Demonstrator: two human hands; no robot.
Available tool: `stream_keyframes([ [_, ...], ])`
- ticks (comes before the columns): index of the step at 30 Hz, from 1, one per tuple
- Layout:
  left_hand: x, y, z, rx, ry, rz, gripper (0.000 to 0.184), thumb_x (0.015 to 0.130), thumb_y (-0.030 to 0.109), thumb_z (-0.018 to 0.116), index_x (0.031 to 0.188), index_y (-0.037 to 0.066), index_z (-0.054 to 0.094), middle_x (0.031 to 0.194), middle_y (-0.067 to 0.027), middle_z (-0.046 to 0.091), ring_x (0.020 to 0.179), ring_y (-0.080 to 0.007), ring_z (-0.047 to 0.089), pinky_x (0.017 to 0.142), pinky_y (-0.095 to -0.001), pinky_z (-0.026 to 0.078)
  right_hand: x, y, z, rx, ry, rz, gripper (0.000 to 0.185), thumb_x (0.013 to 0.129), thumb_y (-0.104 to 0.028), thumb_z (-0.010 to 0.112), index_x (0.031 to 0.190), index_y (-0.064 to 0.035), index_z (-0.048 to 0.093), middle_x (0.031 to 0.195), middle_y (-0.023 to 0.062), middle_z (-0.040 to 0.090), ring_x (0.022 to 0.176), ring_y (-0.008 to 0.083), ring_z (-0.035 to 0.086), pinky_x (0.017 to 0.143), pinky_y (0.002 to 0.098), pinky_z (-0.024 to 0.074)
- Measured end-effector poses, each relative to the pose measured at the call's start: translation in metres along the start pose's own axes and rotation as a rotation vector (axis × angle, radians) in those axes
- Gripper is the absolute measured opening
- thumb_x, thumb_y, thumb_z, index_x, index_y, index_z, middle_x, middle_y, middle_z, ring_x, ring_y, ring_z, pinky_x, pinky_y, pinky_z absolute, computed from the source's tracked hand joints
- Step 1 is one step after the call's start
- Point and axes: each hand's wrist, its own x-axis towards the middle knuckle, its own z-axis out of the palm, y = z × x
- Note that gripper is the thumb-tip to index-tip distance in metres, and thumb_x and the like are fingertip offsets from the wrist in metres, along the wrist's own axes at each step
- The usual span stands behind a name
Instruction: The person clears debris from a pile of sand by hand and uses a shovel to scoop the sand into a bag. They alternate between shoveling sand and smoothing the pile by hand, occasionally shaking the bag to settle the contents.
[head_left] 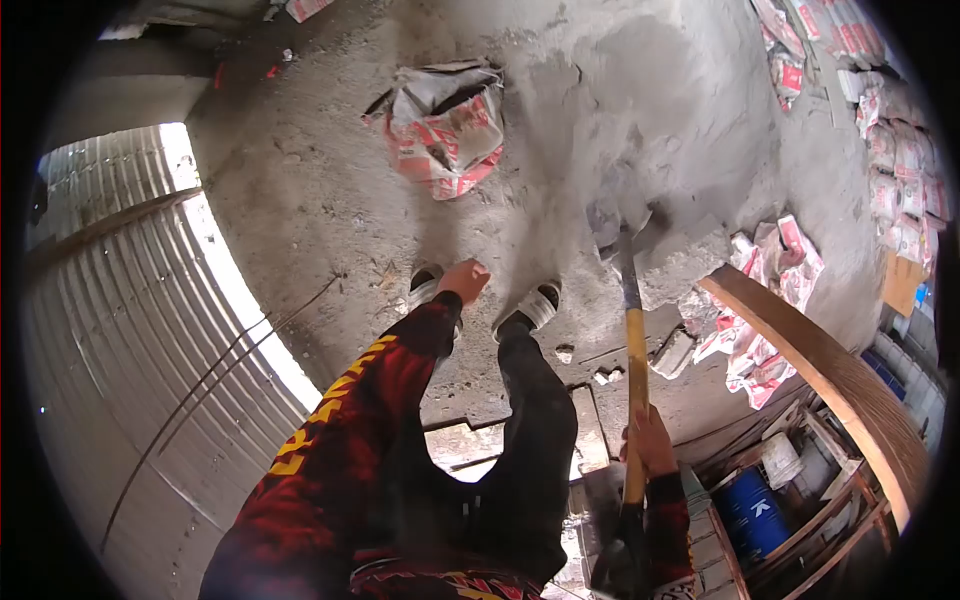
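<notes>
You had one shovel point(636, 365) before you; two shoes point(540, 306); one thick wooden beam point(815, 350); one blue K-marked drum point(752, 512); several stacked sacks point(905, 180).

On your left you have a corrugated metal wall point(130, 340), ahead a crumpled bag point(450, 145) on the floor point(290, 200), and on your right a wooden beam point(822, 375), stacked bags point(905, 180) and a blue barrel point(752, 514) near a white bucket point(781, 460).

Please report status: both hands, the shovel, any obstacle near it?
Right hand grips shovel, left hand off it. Blade down by grey material. Wooden beam and torn bag to its right, may limit swing.
</notes>
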Motion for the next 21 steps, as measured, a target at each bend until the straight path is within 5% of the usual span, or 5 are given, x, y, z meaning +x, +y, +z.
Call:
stream_keyframes([
  [12,0.246,-0.045,0.114,-0.027,0.410,-0.009,0.040,0.080,0.034,0.076,0.104,0.005,0.063,0.095,-0.0127,0.069,0.093,-0.0338,0.066,0.080,-0.0433,0.052,0.033,0.022,0.019,-0.045,0.140,0.166,0.056,0.095,-0.056,0.052,0.120,-0.0070,0.041,0.065,0.0070,0.051,0.040,0.0173,0.053,0.036,0.0308,0.0453],
  [16,0.281,-0.045,0.129,0.116,0.525,-0.070,0.045,0.082,0.032,0.075,0.112,0.002,0.058,0.111,-0.0193,0.062,0.104,-0.0370,0.061,0.088,-0.0471,0.050,0.038,0.068,0.031,0.053,0.209,0.059,0.081,0.085,-0.070,0.055,0.126,-0.0023,0.039,0.060,0.0044,0.048,0.039,0.0145,0.049,0.035,0.0282,0.0413],
  [21,0.295,-0.052,0.144,0.128,0.541,-0.126,0.041,0.084,0.032,0.073,0.110,0.003,0.059,0.106,-0.0195,0.063,0.103,-0.0381,0.061,0.087,-0.0492,0.049,0.042,0.038,0.071,0.084,0.265,0.192,0.079,0.085,-0.067,0.057,0.128,-0.0034,0.039,0.059,0.0028,0.047,0.039,0.0135,0.048,0.036,0.0272,0.0409],
])
